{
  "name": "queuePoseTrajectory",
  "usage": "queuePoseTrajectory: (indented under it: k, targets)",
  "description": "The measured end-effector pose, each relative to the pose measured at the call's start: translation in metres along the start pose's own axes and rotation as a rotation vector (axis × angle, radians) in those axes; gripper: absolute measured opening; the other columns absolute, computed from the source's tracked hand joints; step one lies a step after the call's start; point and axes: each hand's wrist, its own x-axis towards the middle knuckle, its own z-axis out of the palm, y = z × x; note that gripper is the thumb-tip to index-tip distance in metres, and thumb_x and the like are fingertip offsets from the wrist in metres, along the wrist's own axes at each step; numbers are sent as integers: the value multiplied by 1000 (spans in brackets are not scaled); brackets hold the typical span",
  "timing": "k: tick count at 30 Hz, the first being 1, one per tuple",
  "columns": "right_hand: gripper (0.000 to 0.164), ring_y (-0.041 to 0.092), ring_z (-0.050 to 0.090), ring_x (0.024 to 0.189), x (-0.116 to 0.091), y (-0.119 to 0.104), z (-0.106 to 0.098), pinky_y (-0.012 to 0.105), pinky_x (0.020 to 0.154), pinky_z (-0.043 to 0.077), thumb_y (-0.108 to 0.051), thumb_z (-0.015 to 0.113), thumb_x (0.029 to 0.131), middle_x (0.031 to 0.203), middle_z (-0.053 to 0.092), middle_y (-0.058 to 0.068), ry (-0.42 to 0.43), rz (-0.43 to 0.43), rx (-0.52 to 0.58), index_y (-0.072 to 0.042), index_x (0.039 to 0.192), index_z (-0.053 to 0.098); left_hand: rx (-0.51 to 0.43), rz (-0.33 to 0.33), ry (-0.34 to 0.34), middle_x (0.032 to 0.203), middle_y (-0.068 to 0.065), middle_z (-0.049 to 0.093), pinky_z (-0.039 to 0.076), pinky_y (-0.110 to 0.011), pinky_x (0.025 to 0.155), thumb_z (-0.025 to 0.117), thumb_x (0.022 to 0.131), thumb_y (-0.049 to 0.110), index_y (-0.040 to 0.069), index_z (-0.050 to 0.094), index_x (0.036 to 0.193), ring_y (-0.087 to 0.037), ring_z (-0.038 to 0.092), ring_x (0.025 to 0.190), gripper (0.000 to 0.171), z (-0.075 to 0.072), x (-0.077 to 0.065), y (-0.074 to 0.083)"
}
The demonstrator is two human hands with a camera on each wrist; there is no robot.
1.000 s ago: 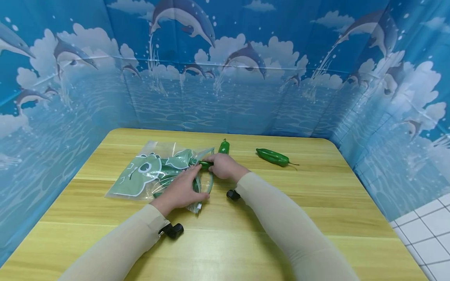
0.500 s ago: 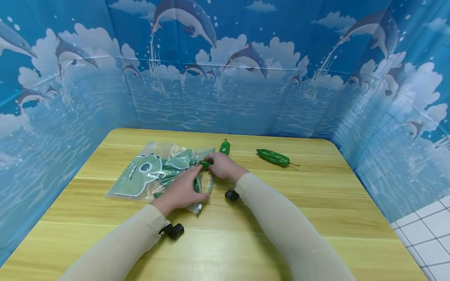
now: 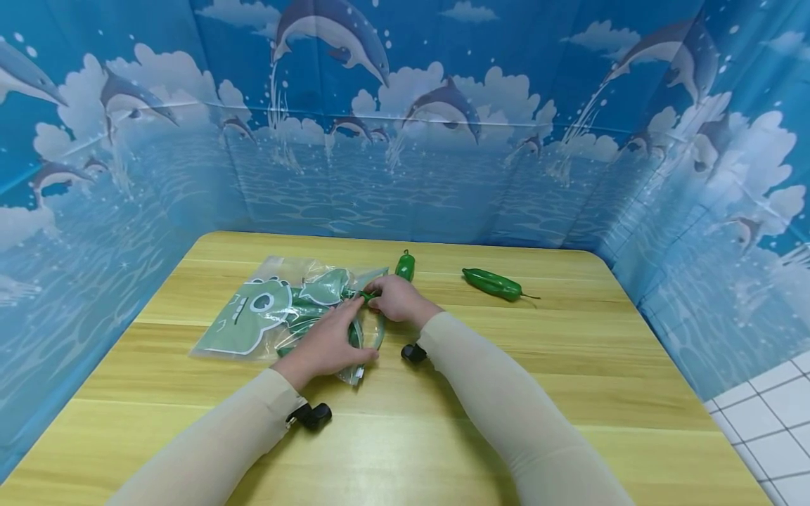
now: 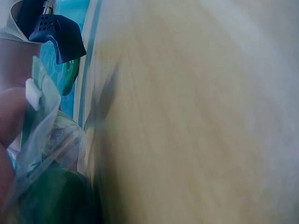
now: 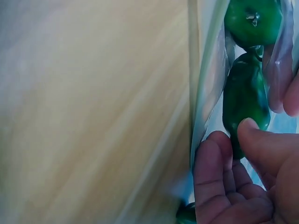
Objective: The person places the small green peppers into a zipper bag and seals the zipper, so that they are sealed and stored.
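A clear zip bag with a green cartoon animal print lies flat on the table, several green peppers showing inside. My left hand rests on the bag near its mouth, fingers extended and thumb spread apart. At the opening, my right hand pinches a green pepper by its lower end between thumb and fingers. Most of that pepper is within the bag's mouth in the right wrist view, just below another pepper. The bag's white slider is near the left hand in the left wrist view.
One loose green pepper lies just beyond the right hand. Another pepper with a long stem lies farther right on the wooden table. A blue dolphin curtain closes off the table's back and sides.
My right hand has shifted slightly left, pushing the pinched pepper farther into the bag's mouth. The left hand and the loose peppers have stayed in place.
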Motion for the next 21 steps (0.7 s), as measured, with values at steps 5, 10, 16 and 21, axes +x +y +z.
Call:
queuePoseTrajectory:
  k: [5, 10, 16, 21]
  targets:
    - [31, 22, 69, 118, 1, 2, 1, 39, 102, 57, -23, 66, 105, 129, 74, 6, 13, 14, -6, -11, 133, 73, 4, -3, 1, 177, -10, 20, 19, -57, 133, 81, 86, 54, 13, 20, 170, -35, 17, 164, 112, 1, 1, -1]
    - [32, 20, 70, 112, 2, 2, 2, 36, 99, 58, -21, 65, 106, 127, 75, 6, 4, 21, -1, -10, 135, 72, 3, 0, -1, 177, -10, 20, 17, -55, 134, 81, 86, 54, 12, 20, 170, -33, 17, 164, 112, 1, 2, -2]
    - [33, 16, 69, 105, 2, 2, 2, 33, 92, 58, -18, 63, 106, 126, 74, 5, -2, 21, 30, -10, 138, 70, 8, 5, 2, 177, -10, 19, 16, -53, 134, 81, 85, 55, 12, 20, 170, -32, 16, 164, 113, 1, 2, -2]
    - [30, 14, 69, 94, 3, 4, 2, 29, 81, 57, -18, 63, 106, 114, 75, 4, 0, 26, 75, -11, 135, 70, 7, 9, 4, 177, -10, 20, 16, -54, 134, 81, 85, 56, 12, 20, 170, -33, 18, 164, 113, 2, 3, -3]
